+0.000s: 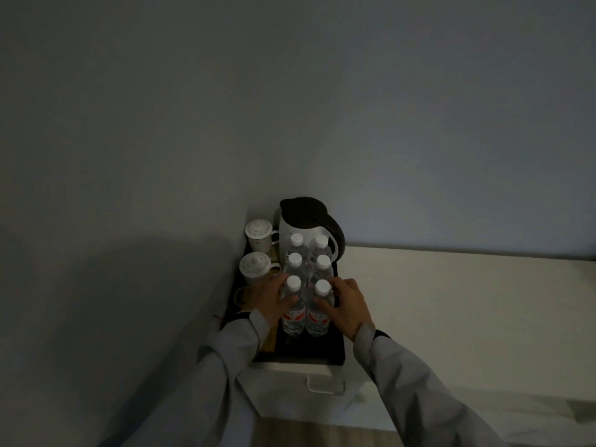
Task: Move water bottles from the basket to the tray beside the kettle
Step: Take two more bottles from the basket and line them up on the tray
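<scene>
Left hand (272, 296) cupped on front-left bottle (293, 308), right hand (346, 304) cupped on front-right bottle (319, 309), both palms down, forearms angled in. Six bottles upright in 2 rows on black tray (309, 351), kettle (304, 227) just behind.

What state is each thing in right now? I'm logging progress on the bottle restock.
Water bottles: six, upright, capped, in two rows on the tray.
Tray: on the counter, loaded.
Kettle: upright, lid shut.
Lidded cups: two, covered.
Left hand: curled around the front left bottle.
Right hand: curled around the front right bottle.
</scene>
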